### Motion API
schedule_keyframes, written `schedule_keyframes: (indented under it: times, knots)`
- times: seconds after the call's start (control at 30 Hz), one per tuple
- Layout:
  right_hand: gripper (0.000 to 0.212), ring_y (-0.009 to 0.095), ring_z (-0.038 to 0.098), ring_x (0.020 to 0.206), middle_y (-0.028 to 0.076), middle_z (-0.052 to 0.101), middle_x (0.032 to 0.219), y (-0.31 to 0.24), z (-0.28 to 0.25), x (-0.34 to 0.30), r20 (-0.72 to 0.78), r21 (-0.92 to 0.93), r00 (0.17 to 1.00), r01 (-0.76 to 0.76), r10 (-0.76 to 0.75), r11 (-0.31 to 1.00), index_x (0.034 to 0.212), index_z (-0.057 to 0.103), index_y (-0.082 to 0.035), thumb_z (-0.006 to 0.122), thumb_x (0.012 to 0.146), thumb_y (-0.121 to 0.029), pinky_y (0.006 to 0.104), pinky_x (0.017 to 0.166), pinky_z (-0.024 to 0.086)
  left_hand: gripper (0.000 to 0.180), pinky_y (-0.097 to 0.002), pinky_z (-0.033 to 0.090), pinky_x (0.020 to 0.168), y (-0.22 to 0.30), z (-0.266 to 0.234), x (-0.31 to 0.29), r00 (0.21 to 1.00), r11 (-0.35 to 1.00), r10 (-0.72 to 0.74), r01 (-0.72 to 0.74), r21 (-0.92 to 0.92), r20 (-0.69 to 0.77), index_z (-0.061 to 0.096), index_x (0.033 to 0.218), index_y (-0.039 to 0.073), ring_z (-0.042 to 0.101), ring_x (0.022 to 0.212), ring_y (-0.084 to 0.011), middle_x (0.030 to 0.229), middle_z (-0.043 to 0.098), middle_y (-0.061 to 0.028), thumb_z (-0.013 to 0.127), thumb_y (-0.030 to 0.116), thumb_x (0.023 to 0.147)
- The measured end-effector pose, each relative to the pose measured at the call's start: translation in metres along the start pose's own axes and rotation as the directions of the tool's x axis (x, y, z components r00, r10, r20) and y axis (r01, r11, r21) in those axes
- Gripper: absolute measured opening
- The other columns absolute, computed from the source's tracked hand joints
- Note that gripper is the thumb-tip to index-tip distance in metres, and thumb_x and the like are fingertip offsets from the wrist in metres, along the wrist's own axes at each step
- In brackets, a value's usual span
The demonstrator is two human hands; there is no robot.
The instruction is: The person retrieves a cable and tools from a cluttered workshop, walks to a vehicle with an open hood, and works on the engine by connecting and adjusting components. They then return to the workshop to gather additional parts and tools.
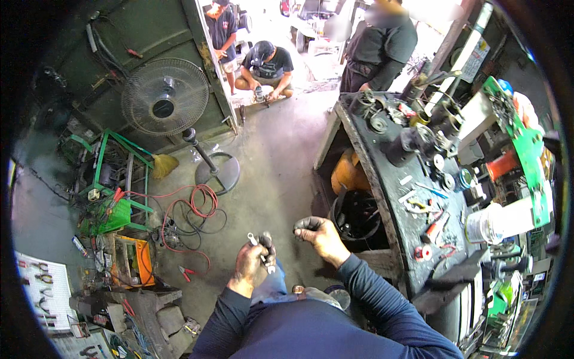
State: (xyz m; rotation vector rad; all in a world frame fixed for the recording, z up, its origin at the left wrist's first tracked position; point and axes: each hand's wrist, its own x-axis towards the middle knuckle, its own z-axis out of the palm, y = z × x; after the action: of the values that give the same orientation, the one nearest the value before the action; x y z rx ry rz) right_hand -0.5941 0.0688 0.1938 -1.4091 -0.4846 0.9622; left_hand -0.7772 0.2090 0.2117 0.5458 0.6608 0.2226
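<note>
My left hand point(253, 262), its fingers blackened with grime, is closed around a silver combination wrench point(271, 269). The wrench's ring end sticks out above the fingers and its open end below them. To the right, apart from the left, my right hand point(323, 238) is held up with thumb and fingertips pressed together. Whether something small sits in that pinch is hidden by the dark fingertips. Both hands are in front of my body above the floor, and a dark bucket point(357, 218) stands just beyond the right one.
A cluttered workbench point(382, 170) with tools and motor parts runs along the right. On the left are a standing fan point(164, 99), a red hose or cable point(200, 203) on the floor and a green metal frame point(104, 161). Beyond, one person point(269, 66) crouches with a power tool; two others stand.
</note>
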Motion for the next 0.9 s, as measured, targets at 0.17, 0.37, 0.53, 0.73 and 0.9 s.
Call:
schedule_keyframes:
  times: [0.17,0.37,0.53,0.73,0.9]
  knots:
    - [0.015,0.008,0.059,0.076,0.000,0.069,0.084,-0.018,-0.014,0.155,-0.054,-0.086,0.992,-0.122,0.117,0.989,0.100,0.072,0.001,0.074,0.094,-0.013,0.0264,0.072,0.049,0.011,-0.0243,0.035,0.050,0.098,0.000,0.161,0.995,0.995,-0.084,0.080,0.061,0.059,0.060,0.095,0.003,0.043,0.054,-0.0094,0.070,0.051,-0.0005,0.058,0.012,0.091]
    - [0.016,0.009,0.060,0.076,0.003,0.070,0.082,-0.080,-0.042,0.301,-0.148,-0.285,0.981,-0.163,0.124,0.945,0.096,0.071,0.002,0.072,0.093,-0.013,0.0269,0.070,0.050,0.016,-0.0242,0.032,0.043,0.235,0.046,0.337,0.981,0.839,-0.179,0.191,0.510,-0.074,0.066,0.086,0.011,0.039,0.045,-0.0051,0.059,0.045,0.0094,0.074,0.024,0.090]
    - [0.024,0.012,0.062,0.069,0.005,0.069,0.076,-0.121,-0.095,0.441,-0.217,-0.337,0.973,-0.154,0.083,0.929,0.093,0.070,0.002,0.073,0.090,-0.021,0.0299,0.064,0.050,0.018,-0.0249,0.027,0.040,0.309,0.110,0.467,0.995,0.829,-0.056,0.096,0.551,-0.088,0.061,0.082,0.016,0.034,0.043,-0.0040,0.058,0.041,0.0111,0.074,0.024,0.091]
    - [0.032,0.020,0.069,0.074,0.015,0.073,0.082,-0.124,-0.168,0.661,-0.196,-0.530,0.980,-0.085,-0.024,0.844,0.096,0.072,0.007,0.069,0.086,-0.024,0.0346,0.072,0.056,0.010,-0.0246,0.025,0.040,0.372,0.153,0.632,0.986,0.835,-0.044,0.126,0.535,-0.163,0.066,0.090,0.012,0.033,0.042,-0.0037,0.058,0.041,0.0108,0.070,0.021,0.093]
    - [0.032,0.018,0.069,0.075,0.013,0.074,0.083,-0.149,-0.233,0.803,-0.299,-0.311,0.951,-0.173,0.077,0.935,0.097,0.073,0.005,0.070,0.084,-0.024,0.0330,0.072,0.055,0.018,-0.0236,0.024,0.040,0.431,0.184,0.744,0.986,0.855,-0.053,0.128,0.502,-0.161,0.069,0.102,0.003,0.032,0.043,-0.0042,0.058,0.039,0.0094,0.068,0.017,0.093]
